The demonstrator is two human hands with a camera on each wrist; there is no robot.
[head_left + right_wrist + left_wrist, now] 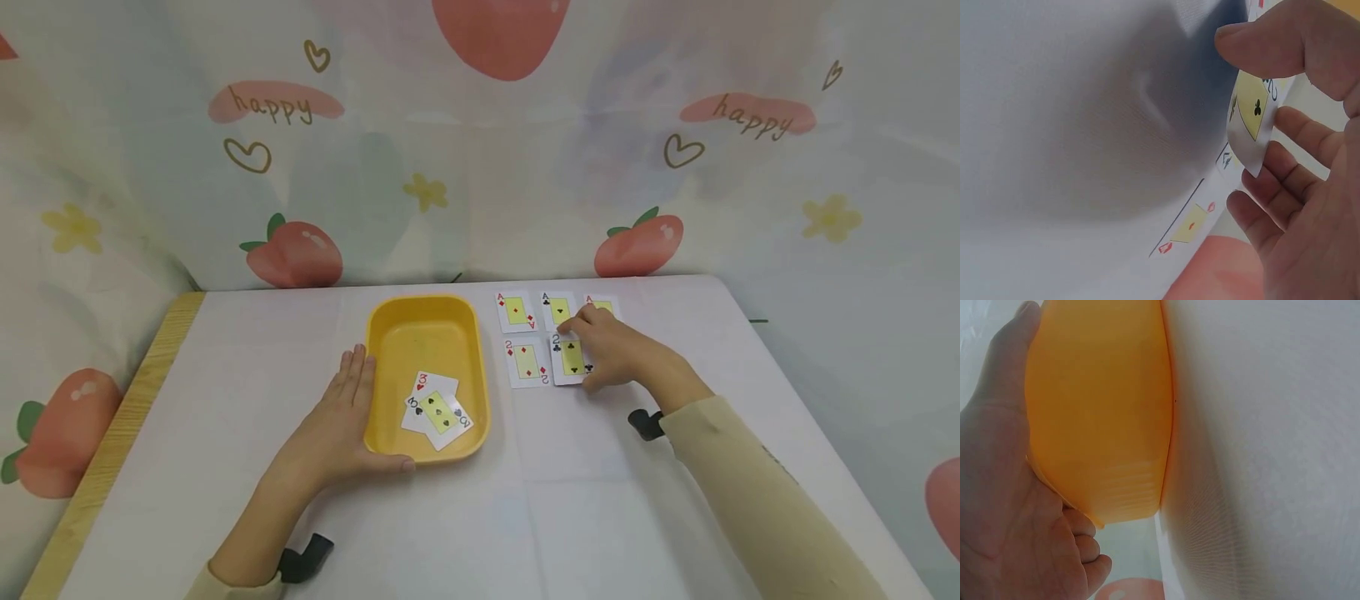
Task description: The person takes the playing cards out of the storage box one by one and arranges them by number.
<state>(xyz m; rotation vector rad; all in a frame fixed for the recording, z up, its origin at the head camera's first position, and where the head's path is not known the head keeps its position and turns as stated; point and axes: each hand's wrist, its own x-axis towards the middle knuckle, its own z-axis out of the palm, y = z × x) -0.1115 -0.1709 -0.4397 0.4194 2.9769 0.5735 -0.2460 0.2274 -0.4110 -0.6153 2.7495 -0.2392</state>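
My right hand [611,346] holds a two of clubs card [567,360] by its edges, thumb at the near side and fingers at the far side. The card bends slightly in the right wrist view. Left of it lies a two of diamonds [527,363]. Behind are an ace of diamonds [515,311], an ace of clubs [557,309] and a red ace [603,304], partly covered by the fingers. Along the left rim of a yellow tray [483,417], my left hand [337,425] rests with straight fingers, thumb at the near edge.
Inside the tray, a black three [438,414] overlaps a three of hearts [444,383]. A white cloth [465,533] covers the table, with a wooden edge [82,492] bare at the left. A printed curtain [510,167] hangs behind.
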